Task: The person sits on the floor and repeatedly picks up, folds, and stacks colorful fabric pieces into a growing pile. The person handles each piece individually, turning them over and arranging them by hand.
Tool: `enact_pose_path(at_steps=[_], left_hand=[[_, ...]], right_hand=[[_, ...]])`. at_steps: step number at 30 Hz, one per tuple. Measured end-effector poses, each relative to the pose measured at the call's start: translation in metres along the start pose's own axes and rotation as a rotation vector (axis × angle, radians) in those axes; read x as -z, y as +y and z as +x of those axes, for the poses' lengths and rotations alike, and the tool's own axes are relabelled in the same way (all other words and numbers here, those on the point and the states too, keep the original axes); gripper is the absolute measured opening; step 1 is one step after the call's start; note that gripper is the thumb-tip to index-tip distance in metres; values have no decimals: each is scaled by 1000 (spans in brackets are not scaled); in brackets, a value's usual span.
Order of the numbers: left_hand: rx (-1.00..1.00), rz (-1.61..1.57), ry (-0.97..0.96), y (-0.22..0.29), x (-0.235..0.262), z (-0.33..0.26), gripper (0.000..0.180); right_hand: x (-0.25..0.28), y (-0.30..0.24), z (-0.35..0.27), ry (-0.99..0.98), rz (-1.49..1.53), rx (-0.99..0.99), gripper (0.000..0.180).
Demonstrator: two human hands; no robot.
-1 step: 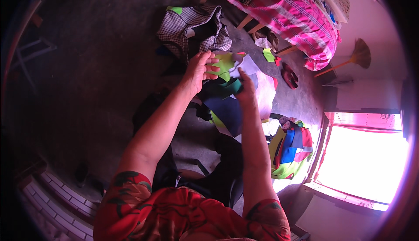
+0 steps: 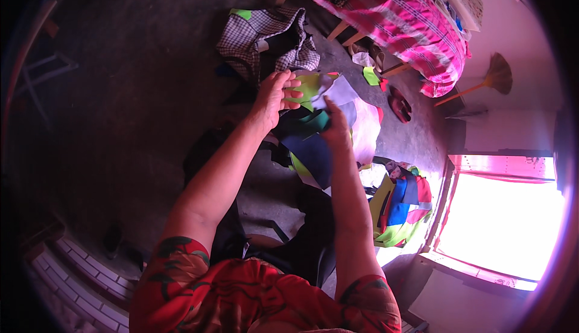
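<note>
In front of me lies a heap of cut cloth pieces in several colours. My left hand (image 2: 280,99) is at the heap's left side, fingers apart and slightly bent, with the fingertips at the edge of a lime green cloth piece (image 2: 306,87). On the right, my right hand (image 2: 339,125) is over the heap, one finger stretched onto a lavender cloth piece (image 2: 339,91). Close to its palm is a dark green piece (image 2: 313,122). Below spreads a navy cloth piece (image 2: 312,155), and a pale pink one (image 2: 367,129) shows to the right.
A checked garment (image 2: 250,34) lies on the floor beyond the heap. A pink plaid cloth (image 2: 410,25) drapes a wooden-legged piece of furniture. Near it are a dark red sandal (image 2: 400,105) and a broom (image 2: 498,75). More coloured cloth (image 2: 401,203) is piled by the bright window (image 2: 500,224).
My right hand has drawn slightly down and left, and the lavender piece now lies flatter. The dark green piece has shifted and looks less curled. My left hand stays in place.
</note>
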State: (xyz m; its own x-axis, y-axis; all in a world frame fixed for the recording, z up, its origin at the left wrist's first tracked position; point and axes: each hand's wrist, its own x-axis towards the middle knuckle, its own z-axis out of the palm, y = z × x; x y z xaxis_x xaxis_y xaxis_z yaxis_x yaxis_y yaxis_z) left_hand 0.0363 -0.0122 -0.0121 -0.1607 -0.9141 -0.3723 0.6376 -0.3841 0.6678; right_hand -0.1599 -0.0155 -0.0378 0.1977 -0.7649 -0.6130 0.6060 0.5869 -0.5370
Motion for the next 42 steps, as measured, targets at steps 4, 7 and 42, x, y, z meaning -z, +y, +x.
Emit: enact_pose_path(at_steps=[4,7,42], left_hand=[[-54,2,56,2,-9,0,34],[-89,25,104,6,-1,-3,32],[152,690,-634,-34,-32,-24,49]], right_hand=[[23,33,24,132,79,10,18],[-7,38,14,83,70,7,20],[50,57,-90,-29,586,419,23]])
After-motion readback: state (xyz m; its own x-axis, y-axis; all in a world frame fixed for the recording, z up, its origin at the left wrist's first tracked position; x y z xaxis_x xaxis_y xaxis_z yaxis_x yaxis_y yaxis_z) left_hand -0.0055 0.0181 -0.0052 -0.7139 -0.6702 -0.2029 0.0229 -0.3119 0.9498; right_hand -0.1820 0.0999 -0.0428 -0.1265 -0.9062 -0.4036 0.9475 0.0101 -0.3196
